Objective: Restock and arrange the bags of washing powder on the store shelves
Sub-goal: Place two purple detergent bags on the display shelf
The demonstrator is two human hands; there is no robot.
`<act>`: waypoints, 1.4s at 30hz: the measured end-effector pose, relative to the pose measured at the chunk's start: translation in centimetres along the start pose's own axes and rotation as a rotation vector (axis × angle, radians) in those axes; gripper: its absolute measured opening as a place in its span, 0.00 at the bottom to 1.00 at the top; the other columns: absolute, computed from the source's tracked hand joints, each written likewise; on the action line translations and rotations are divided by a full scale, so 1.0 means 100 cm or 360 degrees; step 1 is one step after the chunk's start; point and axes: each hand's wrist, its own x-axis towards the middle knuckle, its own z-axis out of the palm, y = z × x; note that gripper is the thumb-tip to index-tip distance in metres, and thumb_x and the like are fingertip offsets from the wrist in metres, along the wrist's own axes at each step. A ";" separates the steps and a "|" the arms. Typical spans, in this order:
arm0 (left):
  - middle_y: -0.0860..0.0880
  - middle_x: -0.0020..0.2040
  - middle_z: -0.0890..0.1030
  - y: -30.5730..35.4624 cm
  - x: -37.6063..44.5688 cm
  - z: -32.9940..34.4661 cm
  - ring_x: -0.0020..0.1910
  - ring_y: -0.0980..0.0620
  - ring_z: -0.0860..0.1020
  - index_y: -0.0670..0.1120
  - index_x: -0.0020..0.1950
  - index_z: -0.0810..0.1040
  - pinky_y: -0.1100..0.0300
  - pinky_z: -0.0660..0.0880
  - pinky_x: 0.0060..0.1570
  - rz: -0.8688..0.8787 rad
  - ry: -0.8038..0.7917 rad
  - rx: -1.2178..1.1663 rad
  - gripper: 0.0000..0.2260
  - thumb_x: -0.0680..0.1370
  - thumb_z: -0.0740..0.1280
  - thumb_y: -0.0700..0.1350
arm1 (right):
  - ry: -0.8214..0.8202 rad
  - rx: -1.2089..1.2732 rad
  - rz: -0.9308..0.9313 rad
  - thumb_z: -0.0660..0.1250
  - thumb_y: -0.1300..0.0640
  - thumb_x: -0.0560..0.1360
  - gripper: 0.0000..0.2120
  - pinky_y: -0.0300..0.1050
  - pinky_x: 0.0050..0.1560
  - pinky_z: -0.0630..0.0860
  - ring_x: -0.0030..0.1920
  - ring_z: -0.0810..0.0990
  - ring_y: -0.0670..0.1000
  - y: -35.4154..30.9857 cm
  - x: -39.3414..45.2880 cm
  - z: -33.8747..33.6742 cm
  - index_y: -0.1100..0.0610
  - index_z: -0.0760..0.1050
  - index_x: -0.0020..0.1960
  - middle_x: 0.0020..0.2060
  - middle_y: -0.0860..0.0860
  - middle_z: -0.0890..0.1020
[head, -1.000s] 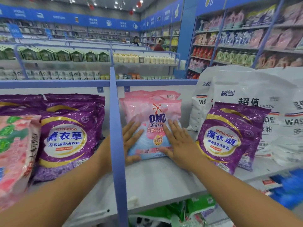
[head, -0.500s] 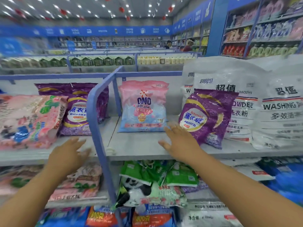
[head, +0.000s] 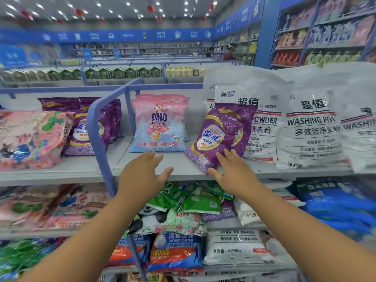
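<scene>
A pink and blue OMO bag (head: 159,124) stands upright at the back of the grey shelf (head: 179,166). To its right a purple bag (head: 221,133) leans against tall white washing powder bags (head: 311,127). My right hand (head: 232,171) has its fingers straight, fingertips touching the purple bag's lower edge. My left hand (head: 142,176) hovers open over the shelf's front edge, in front of the OMO bag, holding nothing.
A blue divider rail (head: 97,131) splits the shelf; purple bags (head: 89,123) and a pink floral bag (head: 30,139) lie left of it. Lower shelves hold green bags (head: 193,198), blue bags (head: 341,206) and white bags. Two people stand far back in the aisle.
Both hands came off the OMO bag and drew back. My left hand then crossed right past the divider, and my right hand reached to the purple bag. The view pulled back.
</scene>
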 end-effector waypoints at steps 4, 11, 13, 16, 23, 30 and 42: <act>0.53 0.78 0.67 0.028 0.018 0.017 0.77 0.53 0.64 0.55 0.78 0.68 0.53 0.65 0.72 0.0017 -0.0117 -0.0040 0.29 0.80 0.59 0.66 | 0.0017 0.0102 0.0130 0.51 0.34 0.81 0.36 0.57 0.80 0.53 0.82 0.46 0.57 0.024 -0.003 -0.006 0.52 0.49 0.82 0.82 0.54 0.50; 0.54 0.75 0.73 0.053 0.068 0.037 0.73 0.53 0.70 0.57 0.76 0.69 0.55 0.69 0.66 0.0132 -0.0356 -0.0450 0.26 0.80 0.63 0.63 | 0.0239 0.0720 0.0469 0.62 0.39 0.79 0.41 0.56 0.75 0.64 0.77 0.61 0.60 0.038 0.019 -0.008 0.54 0.45 0.82 0.79 0.57 0.52; 0.53 0.72 0.76 0.061 0.087 0.042 0.64 0.55 0.74 0.57 0.75 0.69 0.59 0.69 0.57 0.0150 -0.0448 -0.0602 0.24 0.80 0.65 0.60 | 0.0266 0.0976 0.0627 0.65 0.43 0.80 0.39 0.54 0.72 0.66 0.74 0.66 0.59 0.038 0.030 -0.009 0.55 0.48 0.81 0.77 0.56 0.61; 0.51 0.66 0.80 0.070 0.118 0.054 0.53 0.57 0.73 0.53 0.72 0.71 0.59 0.71 0.51 0.0128 -0.0572 -0.0750 0.23 0.79 0.68 0.58 | 0.0331 0.1325 0.0817 0.66 0.49 0.80 0.23 0.50 0.61 0.73 0.62 0.77 0.56 0.039 0.048 -0.006 0.56 0.62 0.70 0.62 0.51 0.77; 0.58 0.57 0.83 0.058 0.169 0.087 0.53 0.53 0.81 0.65 0.56 0.73 0.49 0.80 0.56 0.0141 -0.0863 -0.0847 0.25 0.64 0.72 0.73 | 0.0669 0.1691 0.0948 0.71 0.49 0.77 0.19 0.36 0.39 0.69 0.47 0.76 0.39 0.034 0.071 0.015 0.49 0.65 0.63 0.49 0.41 0.79; 0.60 0.45 0.84 0.058 0.176 0.095 0.47 0.56 0.82 0.58 0.45 0.78 0.55 0.78 0.52 -0.0006 -0.1094 -0.1078 0.21 0.62 0.76 0.70 | 0.0651 0.1760 0.0906 0.71 0.52 0.77 0.19 0.44 0.49 0.73 0.50 0.77 0.40 0.042 0.070 0.020 0.45 0.65 0.62 0.51 0.41 0.79; 0.48 0.49 0.88 0.051 0.147 0.066 0.47 0.47 0.87 0.51 0.62 0.78 0.51 0.83 0.50 -0.0348 -0.1119 -0.1799 0.21 0.71 0.79 0.45 | 0.0541 0.1924 0.0743 0.72 0.47 0.76 0.09 0.46 0.49 0.75 0.51 0.81 0.47 0.045 0.061 0.015 0.45 0.74 0.53 0.49 0.43 0.83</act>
